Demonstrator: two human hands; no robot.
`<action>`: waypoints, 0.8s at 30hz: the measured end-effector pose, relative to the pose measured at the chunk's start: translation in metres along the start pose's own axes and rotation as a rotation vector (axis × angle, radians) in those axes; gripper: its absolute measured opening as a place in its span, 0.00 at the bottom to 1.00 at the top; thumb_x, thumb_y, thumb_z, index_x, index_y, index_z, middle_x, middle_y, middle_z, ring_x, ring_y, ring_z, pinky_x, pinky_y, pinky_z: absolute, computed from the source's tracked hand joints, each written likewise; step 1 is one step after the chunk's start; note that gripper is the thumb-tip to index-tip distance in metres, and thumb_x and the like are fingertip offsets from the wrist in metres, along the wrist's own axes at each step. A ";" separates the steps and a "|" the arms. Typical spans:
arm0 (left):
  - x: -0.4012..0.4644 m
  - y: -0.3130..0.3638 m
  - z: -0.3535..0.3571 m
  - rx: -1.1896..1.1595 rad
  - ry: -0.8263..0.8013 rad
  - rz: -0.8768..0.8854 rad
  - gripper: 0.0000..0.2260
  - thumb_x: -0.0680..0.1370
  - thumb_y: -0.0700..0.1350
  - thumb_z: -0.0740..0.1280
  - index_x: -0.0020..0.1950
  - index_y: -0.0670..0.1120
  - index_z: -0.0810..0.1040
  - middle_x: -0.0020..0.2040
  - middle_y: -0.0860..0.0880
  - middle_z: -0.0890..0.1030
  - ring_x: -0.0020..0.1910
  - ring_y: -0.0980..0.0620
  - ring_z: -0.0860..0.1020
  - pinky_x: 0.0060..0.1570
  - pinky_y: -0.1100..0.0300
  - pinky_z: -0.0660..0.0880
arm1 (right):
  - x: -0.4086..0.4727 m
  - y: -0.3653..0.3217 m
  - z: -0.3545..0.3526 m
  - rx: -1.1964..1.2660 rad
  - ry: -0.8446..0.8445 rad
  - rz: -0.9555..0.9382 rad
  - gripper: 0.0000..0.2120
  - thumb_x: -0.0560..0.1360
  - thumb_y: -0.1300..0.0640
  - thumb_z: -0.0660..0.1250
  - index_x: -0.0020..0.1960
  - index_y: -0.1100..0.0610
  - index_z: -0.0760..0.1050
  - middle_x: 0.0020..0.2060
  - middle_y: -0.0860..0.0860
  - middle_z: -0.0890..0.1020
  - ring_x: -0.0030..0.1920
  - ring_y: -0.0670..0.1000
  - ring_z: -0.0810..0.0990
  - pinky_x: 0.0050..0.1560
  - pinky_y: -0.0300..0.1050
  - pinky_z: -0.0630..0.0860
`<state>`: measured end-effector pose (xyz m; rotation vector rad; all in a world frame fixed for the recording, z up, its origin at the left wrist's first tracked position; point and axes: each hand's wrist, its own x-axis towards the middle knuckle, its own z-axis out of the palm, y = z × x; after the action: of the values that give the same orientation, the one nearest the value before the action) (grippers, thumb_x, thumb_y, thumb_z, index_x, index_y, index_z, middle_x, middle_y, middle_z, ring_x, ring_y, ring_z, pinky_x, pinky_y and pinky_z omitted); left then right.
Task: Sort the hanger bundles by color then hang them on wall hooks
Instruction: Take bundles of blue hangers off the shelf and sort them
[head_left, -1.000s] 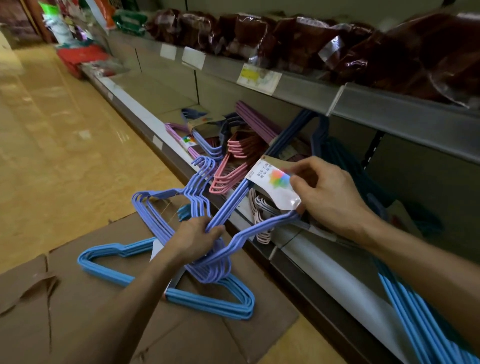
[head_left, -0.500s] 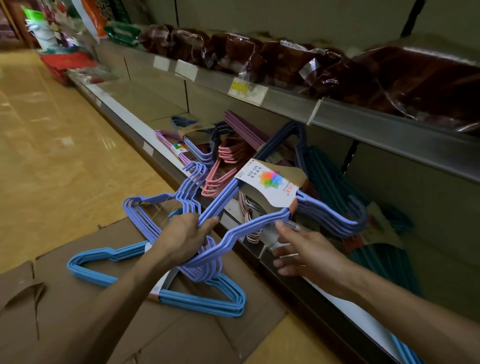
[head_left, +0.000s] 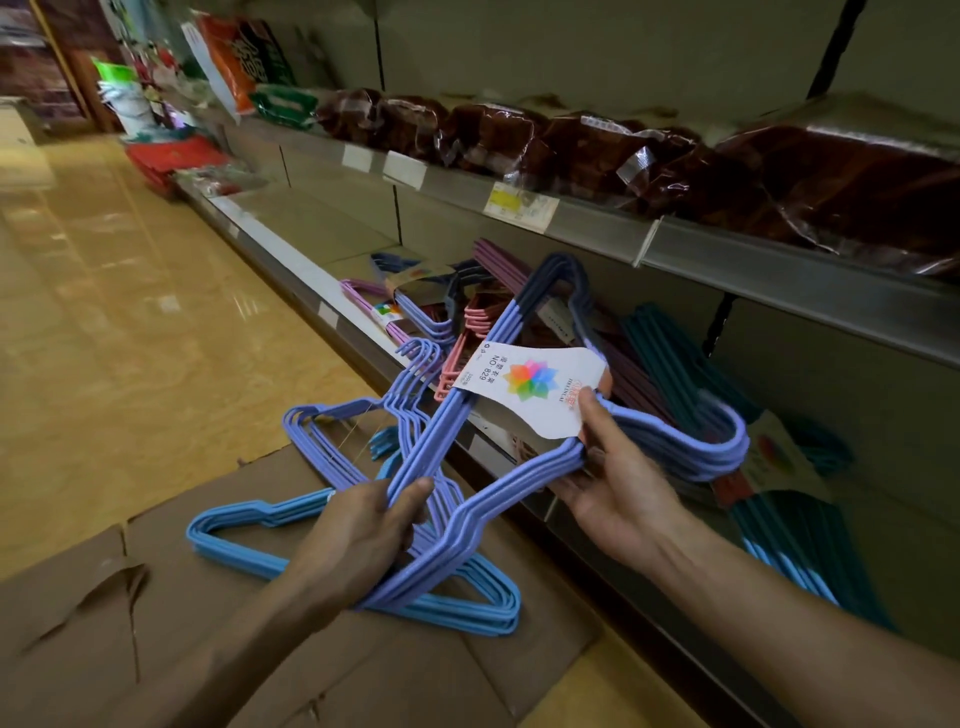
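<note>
Lower shelf (head_left: 332, 283) holds pink, purple, teal hanger bundles; before it I grip one periwinkle hanger bundle (head_left: 524, 478), paper-labelled: left hand (head_left: 358, 540) and right hand (head_left: 618, 488) both clamped on it.

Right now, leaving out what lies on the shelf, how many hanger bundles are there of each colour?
Lavender-blue bundles: 2, the labelled bundle held by the left hand and right hand, and a second bundle behind it.
Light blue bundle: 1, lying on the cardboard.
Total: 3
</note>
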<state>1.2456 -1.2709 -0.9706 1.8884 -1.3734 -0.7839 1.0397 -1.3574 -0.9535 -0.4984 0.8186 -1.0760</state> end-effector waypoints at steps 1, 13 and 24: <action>-0.004 -0.003 -0.001 -0.038 -0.003 -0.021 0.22 0.81 0.57 0.61 0.36 0.43 0.78 0.26 0.50 0.75 0.24 0.55 0.73 0.29 0.61 0.71 | 0.001 -0.001 0.003 0.025 -0.032 -0.011 0.23 0.72 0.49 0.70 0.65 0.55 0.78 0.56 0.55 0.85 0.59 0.55 0.83 0.56 0.54 0.81; -0.054 -0.020 -0.030 -0.200 0.012 -0.150 0.19 0.82 0.53 0.60 0.35 0.44 0.75 0.23 0.53 0.70 0.21 0.57 0.67 0.28 0.62 0.65 | 0.018 0.025 0.061 0.052 -0.102 -0.073 0.24 0.73 0.60 0.73 0.66 0.64 0.75 0.57 0.61 0.84 0.55 0.62 0.84 0.44 0.57 0.84; -0.096 -0.035 -0.092 0.202 0.435 0.273 0.14 0.81 0.59 0.58 0.58 0.55 0.78 0.53 0.60 0.76 0.55 0.62 0.75 0.52 0.70 0.70 | 0.006 0.094 0.137 -0.016 -0.297 0.049 0.25 0.71 0.59 0.76 0.66 0.62 0.75 0.58 0.62 0.83 0.55 0.65 0.84 0.53 0.65 0.81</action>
<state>1.3113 -1.1554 -0.9357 1.8257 -1.4204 -0.0914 1.2028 -1.3279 -0.9383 -0.6315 0.5750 -0.9238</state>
